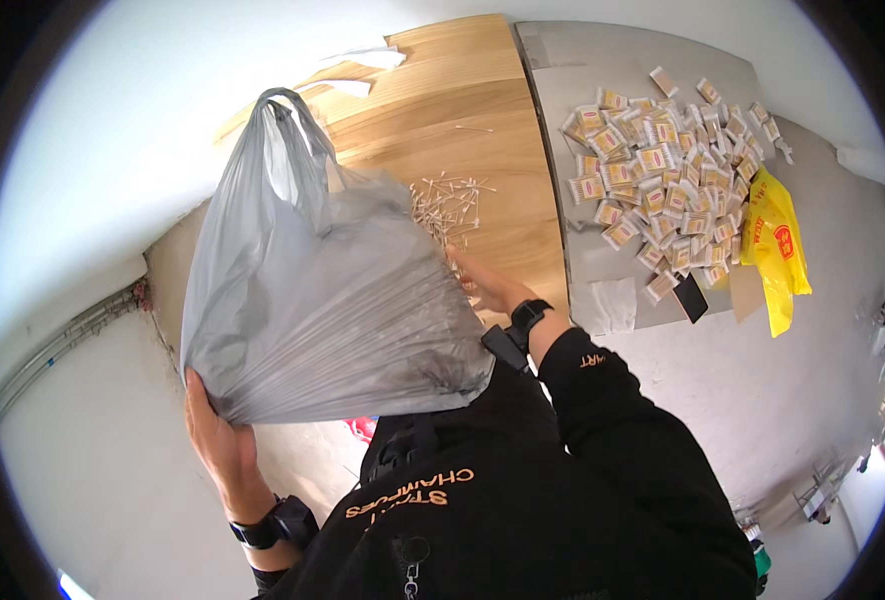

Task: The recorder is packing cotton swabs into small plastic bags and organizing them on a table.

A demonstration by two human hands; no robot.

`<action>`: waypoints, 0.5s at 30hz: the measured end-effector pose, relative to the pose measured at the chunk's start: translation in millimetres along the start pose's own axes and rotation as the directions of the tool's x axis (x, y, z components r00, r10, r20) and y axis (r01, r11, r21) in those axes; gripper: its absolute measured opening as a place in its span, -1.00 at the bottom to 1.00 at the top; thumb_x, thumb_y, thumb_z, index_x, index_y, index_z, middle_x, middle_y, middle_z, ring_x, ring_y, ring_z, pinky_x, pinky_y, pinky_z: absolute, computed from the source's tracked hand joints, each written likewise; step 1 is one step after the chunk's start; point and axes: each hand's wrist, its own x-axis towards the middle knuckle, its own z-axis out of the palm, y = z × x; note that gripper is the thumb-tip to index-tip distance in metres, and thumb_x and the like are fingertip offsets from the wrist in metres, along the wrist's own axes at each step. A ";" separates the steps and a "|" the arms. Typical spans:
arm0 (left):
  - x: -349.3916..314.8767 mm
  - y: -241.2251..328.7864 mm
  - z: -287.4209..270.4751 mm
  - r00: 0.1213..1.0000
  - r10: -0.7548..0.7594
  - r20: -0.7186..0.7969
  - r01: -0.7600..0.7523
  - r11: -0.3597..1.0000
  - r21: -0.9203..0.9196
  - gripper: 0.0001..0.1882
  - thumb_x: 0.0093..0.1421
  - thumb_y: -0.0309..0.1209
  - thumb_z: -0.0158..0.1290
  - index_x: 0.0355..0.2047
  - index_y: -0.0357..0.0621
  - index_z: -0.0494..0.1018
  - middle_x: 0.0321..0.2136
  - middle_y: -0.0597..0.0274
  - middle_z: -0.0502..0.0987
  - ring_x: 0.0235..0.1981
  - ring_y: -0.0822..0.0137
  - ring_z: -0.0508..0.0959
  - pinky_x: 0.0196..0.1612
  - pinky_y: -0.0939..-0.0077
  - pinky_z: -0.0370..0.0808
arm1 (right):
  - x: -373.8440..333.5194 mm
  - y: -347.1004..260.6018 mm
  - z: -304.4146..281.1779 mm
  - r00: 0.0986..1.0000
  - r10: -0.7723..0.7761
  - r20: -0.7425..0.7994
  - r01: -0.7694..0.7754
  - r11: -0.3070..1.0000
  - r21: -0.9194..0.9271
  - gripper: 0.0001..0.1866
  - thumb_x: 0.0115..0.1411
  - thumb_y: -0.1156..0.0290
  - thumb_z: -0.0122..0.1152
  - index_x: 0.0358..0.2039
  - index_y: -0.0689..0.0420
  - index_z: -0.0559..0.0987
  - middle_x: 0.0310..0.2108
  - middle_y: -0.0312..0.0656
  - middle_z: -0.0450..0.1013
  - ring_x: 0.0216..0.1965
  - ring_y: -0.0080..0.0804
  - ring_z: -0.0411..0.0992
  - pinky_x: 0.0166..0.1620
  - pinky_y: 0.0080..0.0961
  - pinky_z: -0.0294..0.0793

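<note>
A large grey plastic bag [312,290], bulging and creased, fills the middle left of the view, its handle loops standing up at the top. At its lower left corner, my left hand [220,440] holds the bag, with part of the fingers hidden behind the plastic. My right hand [489,282] reaches past the bag's right side over the wooden table [462,90]; the bag covers most of its fingers, so its grip does not show. Just beyond that hand lies a loose heap of cotton swabs [454,203], partly covered by the bag.
On the grey tabletop [552,75] to the right is a pile of small packs [662,165] with yellow-and-white labels. Beside it lie a yellow plastic bag [774,245] and a dark flat object [690,298]. White strips [367,58] lie at the table's far left.
</note>
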 end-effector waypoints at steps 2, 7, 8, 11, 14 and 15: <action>2.6 -5.0 7.5 0.999 -0.022 -0.023 0.021 1.000 -0.021 -0.51 0.30 -0.19 -0.23 0.06 -0.38 0.21 0.01 0.07 0.34 0.02 0.24 0.34 0.05 0.37 0.27 | 3.1 13.5 2.0 0.994 0.052 0.092 -0.060 0.994 0.088 -0.13 0.07 -0.28 -0.09 0.23 0.08 0.09 0.24 -0.09 0.00 0.26 -0.31 -0.07 0.22 -0.33 -0.04; 6.8 -21.7 30.7 0.998 -0.037 -0.046 0.036 0.999 -0.022 -0.53 0.29 -0.22 -0.22 0.02 -0.42 0.24 -0.02 0.04 0.35 0.00 0.27 0.35 0.05 0.41 0.27 | 22.3 39.4 -7.6 0.979 -0.012 0.203 -0.021 0.987 0.161 -0.18 0.07 -0.19 0.03 0.18 0.14 0.17 0.13 -0.10 0.20 0.11 -0.33 0.21 0.11 -0.43 0.20; 6.2 -27.0 38.4 0.993 -0.046 -0.105 0.044 0.999 -0.024 -0.54 0.29 -0.24 -0.20 -0.02 -0.46 0.27 -0.06 0.02 0.38 -0.02 0.30 0.36 0.04 0.46 0.27 | 24.4 44.4 -10.5 0.978 -0.004 0.209 -0.029 0.988 0.152 -0.18 0.07 -0.19 0.03 0.18 0.14 0.17 0.13 -0.10 0.20 0.11 -0.33 0.21 0.11 -0.43 0.20; 7.6 -46.8 50.6 0.996 -0.084 0.031 0.080 0.991 0.111 -0.52 0.30 -0.21 -0.23 0.04 -0.39 0.23 -0.04 0.02 0.38 -0.02 0.23 0.37 0.06 0.36 0.26 | 26.4 57.7 -16.6 0.967 -0.006 0.253 -0.048 0.977 0.208 -0.18 0.08 -0.17 0.03 0.17 0.16 0.16 0.11 -0.08 0.22 0.08 -0.31 0.25 0.10 -0.44 0.22; 6.2 -63.2 69.6 0.989 -0.027 0.148 -0.064 0.815 0.576 -0.55 0.30 -0.22 -0.24 -0.03 -0.40 0.31 -0.11 -0.07 0.42 -0.06 0.20 0.39 0.07 0.36 0.24 | 33.9 71.8 -25.3 0.989 -0.021 0.149 -0.009 0.980 0.198 -0.20 0.10 -0.17 -0.01 0.18 0.15 0.16 0.09 -0.08 0.24 0.06 -0.31 0.27 0.09 -0.44 0.24; 4.1 -66.2 76.3 0.983 -0.085 0.165 -0.041 0.765 0.642 -0.56 0.30 -0.23 -0.25 -0.06 -0.41 0.33 -0.13 -0.10 0.42 -0.08 0.19 0.40 0.07 0.37 0.23 | 36.7 77.1 -27.3 0.992 0.002 0.127 -0.031 0.975 0.221 -0.22 0.11 -0.17 -0.04 0.17 0.14 0.17 0.08 -0.08 0.25 0.06 -0.31 0.28 0.08 -0.45 0.25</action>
